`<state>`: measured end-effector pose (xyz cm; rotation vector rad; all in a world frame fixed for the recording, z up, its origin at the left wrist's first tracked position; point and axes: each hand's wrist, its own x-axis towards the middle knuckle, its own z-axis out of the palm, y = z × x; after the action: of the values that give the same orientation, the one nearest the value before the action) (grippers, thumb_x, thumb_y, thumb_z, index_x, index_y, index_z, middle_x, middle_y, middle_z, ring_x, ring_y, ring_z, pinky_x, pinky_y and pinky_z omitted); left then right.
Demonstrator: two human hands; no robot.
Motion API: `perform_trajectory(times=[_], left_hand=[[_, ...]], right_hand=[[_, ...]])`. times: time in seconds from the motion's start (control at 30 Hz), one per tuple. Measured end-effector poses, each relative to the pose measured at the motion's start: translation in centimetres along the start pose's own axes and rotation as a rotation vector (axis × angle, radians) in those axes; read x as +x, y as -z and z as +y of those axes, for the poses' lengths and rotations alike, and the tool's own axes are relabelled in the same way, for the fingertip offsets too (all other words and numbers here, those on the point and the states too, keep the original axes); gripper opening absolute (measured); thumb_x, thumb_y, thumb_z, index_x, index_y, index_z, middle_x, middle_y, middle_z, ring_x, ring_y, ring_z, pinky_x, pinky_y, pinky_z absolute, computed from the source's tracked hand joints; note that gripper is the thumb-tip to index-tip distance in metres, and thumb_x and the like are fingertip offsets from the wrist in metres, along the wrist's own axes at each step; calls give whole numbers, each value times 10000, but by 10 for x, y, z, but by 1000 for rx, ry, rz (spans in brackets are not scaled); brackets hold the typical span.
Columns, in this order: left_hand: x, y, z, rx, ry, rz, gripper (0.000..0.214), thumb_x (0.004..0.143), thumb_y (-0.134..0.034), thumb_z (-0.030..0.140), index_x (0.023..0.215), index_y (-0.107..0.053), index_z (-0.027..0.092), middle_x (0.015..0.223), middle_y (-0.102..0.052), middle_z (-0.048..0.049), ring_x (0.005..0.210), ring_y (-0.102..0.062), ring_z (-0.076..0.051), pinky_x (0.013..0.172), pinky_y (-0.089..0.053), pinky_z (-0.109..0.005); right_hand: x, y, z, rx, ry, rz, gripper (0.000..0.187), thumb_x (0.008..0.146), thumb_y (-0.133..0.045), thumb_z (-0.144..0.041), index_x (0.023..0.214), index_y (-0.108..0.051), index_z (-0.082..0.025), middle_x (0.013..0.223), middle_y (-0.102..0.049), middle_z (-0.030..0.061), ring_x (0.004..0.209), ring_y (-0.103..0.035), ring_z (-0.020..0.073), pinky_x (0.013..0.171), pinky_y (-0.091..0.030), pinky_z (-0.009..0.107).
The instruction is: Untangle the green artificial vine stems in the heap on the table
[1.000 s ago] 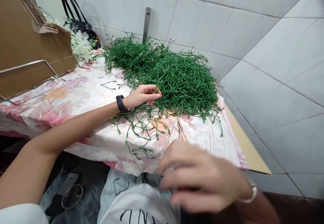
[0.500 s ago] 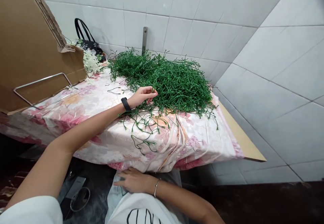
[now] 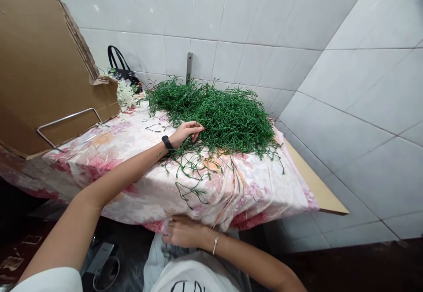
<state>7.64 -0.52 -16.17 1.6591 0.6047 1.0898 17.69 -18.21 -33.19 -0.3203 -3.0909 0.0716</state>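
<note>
The right hand [image 3: 180, 232], raised and blurred a second ago, is now lowered to 6 o'clock, beneath the hem of the floral tablecloth [image 3: 132, 160]. It is laid loosely spread on grey fabric [image 3: 158, 256], with nothing gripped. The left hand [image 3: 187, 131] has been kept at the near edge of the heap of green stems [image 3: 218, 116], its fingertips pinched on a strand, so the stems are worked one-handed. The heap is spread from table centre towards 1 o'clock. Loose sprigs [image 3: 191, 168] are scattered at the left hand's 6 o'clock. A cardboard box [image 3: 39, 63] and wire frame [image 3: 71, 122] are seen at 9 o'clock, a black handbag [image 3: 124, 74] and white flowers [image 3: 124, 93] at 11; the reach is blocked by none.
</note>
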Motion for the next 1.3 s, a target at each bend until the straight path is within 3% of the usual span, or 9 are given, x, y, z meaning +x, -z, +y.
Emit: perform_trajectory(times=[0.2,0.33,0.43,0.57,0.67,0.8,0.9,1.17,1.3], left_hand=[[-2,-3,2,-20,9,-16,223,740,-558,320,819,-562,111,488,-474,39,433,-426,-59,452,-312,-197],[-4,-6,3,-31,16,-26,241,730,-565,323,849,-571,113,536,-483,35,459,-436,-62,467,-332,-199],[-4,-7,3,-31,26,-37,243,727,-567,321,853,-573,113,553,-482,33,466,-437,-61,471,-340,-200],[-6,-7,5,-23,36,-40,237,733,-563,317,854,-569,113,567,-480,32,468,-433,-58,470,-341,-197],[-7,-7,9,-19,32,-23,241,745,-550,318,878,-562,117,577,-477,33,476,-437,-59,474,-344,-195],[-7,-8,14,-18,36,-31,257,759,-537,324,920,-556,125,626,-501,22,516,-455,-62,506,-367,-198],[-4,-13,21,-17,37,-63,274,769,-528,329,953,-567,130,725,-543,-6,578,-474,-69,548,-391,-204],[25,-33,50,218,-218,-94,271,819,-466,286,1043,-593,203,1153,-506,-59,1109,-423,-169,899,-362,-266],[32,-34,44,301,-232,-13,286,812,-471,295,1048,-589,182,1119,-533,-72,1056,-467,-171,873,-382,-269]], right_hand=[[-39,142,9,-218,93,316,252,853,-368,-158,1061,-505,-116,665,-536,-6,604,-431,86,611,-370,242],[-70,222,41,-369,-188,477,287,817,-392,-62,1074,-515,-89,688,-560,15,669,-451,93,669,-384,246],[-87,252,79,-504,-409,417,288,812,-385,-68,1049,-545,-99,742,-589,39,693,-482,109,687,-391,259],[-99,261,112,-603,-678,167,583,729,-336,43,1272,-354,-170,755,-590,36,639,-495,123,630,-383,269],[-104,257,112,-554,-641,117,562,762,-350,-7,1293,-312,-188,840,-592,52,719,-521,139,663,-398,280],[-107,250,100,-471,-540,188,331,839,-350,-140,1146,-470,-157,1025,-558,89,923,-505,168,787,-396,318],[-105,246,99,-320,-517,218,271,866,-337,-234,1034,-533,-152,986,-572,85,907,-517,158,788,-397,311],[-69,247,140,238,-589,479,317,829,-400,-408,785,-571,-145,688,-579,1,606,-490,78,579,-380,201],[-64,242,156,326,-586,572,253,833,-416,-317,756,-569,-132,705,-583,11,644,-506,83,618,-392,201]])
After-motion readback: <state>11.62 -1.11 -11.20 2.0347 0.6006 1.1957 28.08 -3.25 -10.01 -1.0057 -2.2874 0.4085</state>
